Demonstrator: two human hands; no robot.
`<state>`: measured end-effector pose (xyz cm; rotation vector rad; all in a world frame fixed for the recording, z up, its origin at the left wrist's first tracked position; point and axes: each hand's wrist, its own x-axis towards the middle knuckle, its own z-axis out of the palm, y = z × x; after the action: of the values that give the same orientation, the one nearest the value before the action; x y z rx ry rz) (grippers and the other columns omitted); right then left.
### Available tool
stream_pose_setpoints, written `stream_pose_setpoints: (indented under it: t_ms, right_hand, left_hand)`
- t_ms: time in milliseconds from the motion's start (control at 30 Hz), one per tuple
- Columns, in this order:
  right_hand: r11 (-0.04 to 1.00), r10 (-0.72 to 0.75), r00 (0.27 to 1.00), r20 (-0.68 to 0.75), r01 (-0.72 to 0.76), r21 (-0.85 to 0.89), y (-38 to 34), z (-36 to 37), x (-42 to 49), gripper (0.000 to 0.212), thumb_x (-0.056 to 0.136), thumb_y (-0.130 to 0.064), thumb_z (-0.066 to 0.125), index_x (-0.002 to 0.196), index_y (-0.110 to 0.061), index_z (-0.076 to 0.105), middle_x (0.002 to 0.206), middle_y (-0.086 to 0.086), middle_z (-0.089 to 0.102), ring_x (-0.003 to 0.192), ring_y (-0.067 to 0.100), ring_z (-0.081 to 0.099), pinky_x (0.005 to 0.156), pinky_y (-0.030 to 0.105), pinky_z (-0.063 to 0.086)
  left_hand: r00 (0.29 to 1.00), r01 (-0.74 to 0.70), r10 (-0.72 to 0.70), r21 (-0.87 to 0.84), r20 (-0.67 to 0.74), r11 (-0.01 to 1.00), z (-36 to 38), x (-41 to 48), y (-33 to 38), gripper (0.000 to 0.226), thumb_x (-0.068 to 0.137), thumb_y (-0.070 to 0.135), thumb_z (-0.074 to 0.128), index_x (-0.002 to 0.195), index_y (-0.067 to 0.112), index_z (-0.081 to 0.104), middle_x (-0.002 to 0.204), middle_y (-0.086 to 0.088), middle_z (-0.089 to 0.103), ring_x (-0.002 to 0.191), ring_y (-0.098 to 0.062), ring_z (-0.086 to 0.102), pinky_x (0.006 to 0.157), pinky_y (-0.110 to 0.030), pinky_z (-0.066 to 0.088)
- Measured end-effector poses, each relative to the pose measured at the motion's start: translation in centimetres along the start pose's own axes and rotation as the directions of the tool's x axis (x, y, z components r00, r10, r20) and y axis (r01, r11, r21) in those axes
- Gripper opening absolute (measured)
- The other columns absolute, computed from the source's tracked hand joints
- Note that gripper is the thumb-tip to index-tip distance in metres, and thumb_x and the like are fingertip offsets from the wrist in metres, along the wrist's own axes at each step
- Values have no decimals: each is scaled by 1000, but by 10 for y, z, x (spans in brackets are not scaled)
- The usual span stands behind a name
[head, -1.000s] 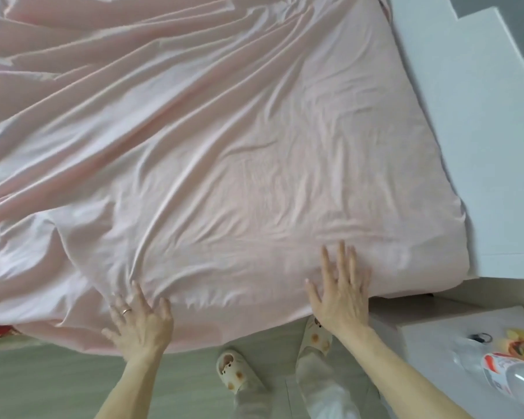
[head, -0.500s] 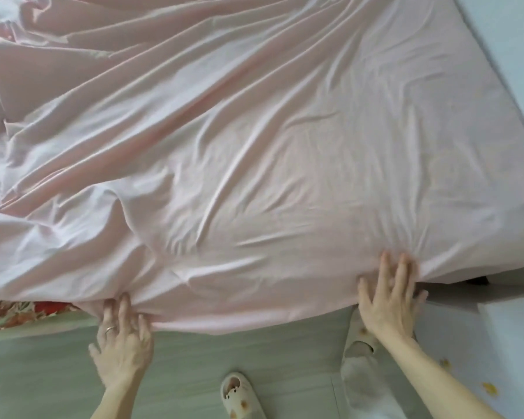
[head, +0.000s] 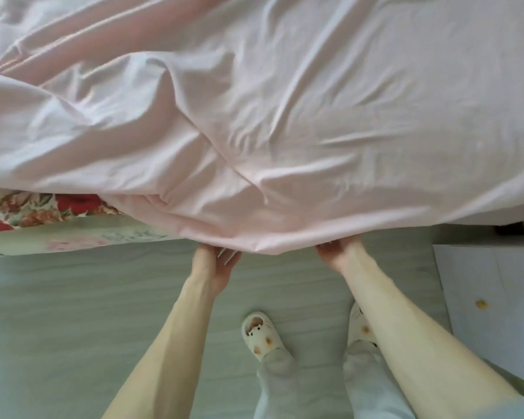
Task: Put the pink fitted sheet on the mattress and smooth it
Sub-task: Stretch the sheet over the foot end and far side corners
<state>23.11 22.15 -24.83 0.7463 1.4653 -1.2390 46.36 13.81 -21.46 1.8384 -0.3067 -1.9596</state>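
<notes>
- The step in hand, as I read it, is fitting the near edge. The pink fitted sheet [head: 285, 116] lies spread but rumpled across the bed, and its hem hangs over the near side above the floor [head: 73, 313].
- I have the left hand [head: 215, 264] up at the hem with the palm turned inward. Its fingers [head: 228, 256] run under the cloth and the tips are hidden, so I cannot tell whether they pinch it or only touch it.
- The right hand [head: 338, 252] is at the hem just beside the left. Its fingers [head: 327, 247] are curled closed round the edge of the cloth.
- To the left the sheet stops short, and floral bedding [head: 28, 207] shows uncovered below the hem. I can't say whether that is the mattress itself.
- In my judgement the next move is to draw the hem down and tuck it under the mattress edge, then work leftward over the floral patch. The edge will likely want a firm pull from both hands.
- Deep folds run diagonally across the top, so smoothing is not yet done.
</notes>
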Motion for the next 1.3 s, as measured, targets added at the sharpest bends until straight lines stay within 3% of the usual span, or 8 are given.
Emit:
stream_pose_setpoints:
  t_ms: [100,233,467,533,700,967,1100,1300]
  right_hand:
    - [999,-34,999,3,34,-39,10,2,0,24,101,-10,44,117,-6,63,92,12,74,78,25,73,67,35,61]
    - [998,-62,996,-66,60,-36,12,2,-21,26,99,-6,41,83,-16,59,55,1,67,56,20,61,43,21,51]
    - [929,101,989,-103,-131,-345,57,-41,-71,18,99,-23,50,111,-12,56,107,10,55,99,26,57,85,43,46]
    - [905,205,976,-81,-220,-365,73,-51,-89,29,98,-28,49,122,-12,51,117,14,52,107,30,54,94,47,44]
    - [947,276,941,196,-231,-224,85,-38,-110,19,92,-29,47,104,-19,56,120,11,58,112,27,55,106,48,36]
    - [980,196,879,435,-162,-113,56,13,-156,21,93,-25,46,100,-16,63,86,5,63,79,19,58,68,29,46]
    - [963,227,879,420,-137,-233,58,2,-174,17,93,-14,42,84,-17,56,63,-1,44,58,11,42,55,24,35]
    - [826,270,903,333,-39,-562,59,-54,-188,18,95,-13,52,79,-13,62,64,1,49,54,11,47,52,26,38]
  left_hand:
    - [999,-3,5,-30,40,1000,6,-9,-7,31,100,18,37,124,20,57,113,-4,64,103,-23,62,94,-38,48]
    - [986,-147,158,172,-55,974,1,-21,-12,23,98,15,39,110,21,58,97,5,69,87,-15,67,80,-32,50]
    - [906,-51,215,410,-365,911,-70,-69,-54,24,91,34,43,83,20,61,87,-4,71,82,-20,70,86,-44,53]
    - [900,-50,157,263,-406,964,-73,-85,-45,21,90,25,45,78,16,59,83,-3,65,79,-20,64,84,-41,54]
    - [985,-78,9,-399,-172,913,-63,-121,-12,27,80,2,34,86,15,57,73,-3,65,70,-20,66,80,-33,55]
    - [999,13,-28,-545,-18,838,-37,-151,-12,28,67,19,52,91,16,66,77,0,70,62,-16,67,57,-19,52]
    - [999,40,-37,-580,17,814,-25,-150,1,35,95,30,42,116,20,68,97,-5,75,78,-23,73,56,-28,58]
    - [981,93,-42,-270,190,958,-2,-149,24,47,89,38,51,129,14,62,122,-13,68,112,-33,64,100,-50,49]
